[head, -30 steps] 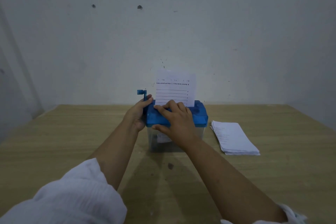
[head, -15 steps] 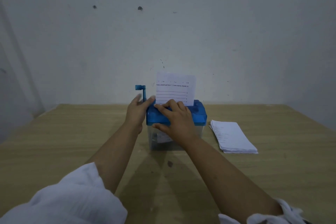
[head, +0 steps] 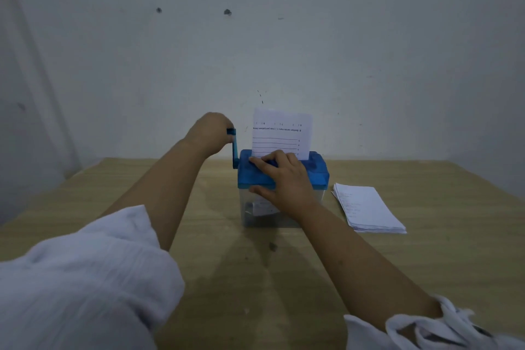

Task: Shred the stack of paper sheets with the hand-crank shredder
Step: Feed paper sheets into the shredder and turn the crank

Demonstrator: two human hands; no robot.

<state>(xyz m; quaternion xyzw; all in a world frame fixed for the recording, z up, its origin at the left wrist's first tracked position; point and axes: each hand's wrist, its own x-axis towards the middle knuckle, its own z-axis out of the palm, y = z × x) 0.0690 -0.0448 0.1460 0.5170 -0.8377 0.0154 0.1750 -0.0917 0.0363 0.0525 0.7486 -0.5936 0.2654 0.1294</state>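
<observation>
A small shredder with a blue lid (head: 318, 170) and a clear bin stands mid-table. A printed sheet (head: 281, 133) sticks upright out of its slot. The blue crank (head: 234, 148) on the lid's left side points up. My left hand (head: 210, 133) grips the crank's knob at the top. My right hand (head: 284, 179) grips the lid, fingers on top beside the sheet, thumb under the front rim. A stack of white sheets (head: 368, 209) lies on the table to the right of the shredder. Some paper shows inside the bin.
The wooden table (head: 113, 187) runs back to a plain grey wall (head: 284, 37). My white sleeves fill the lower corners of the view.
My left hand has risen from the lid's left side to the crank's knob and closed round it. The crank now points straight up. The right hand and sheet have barely moved.
</observation>
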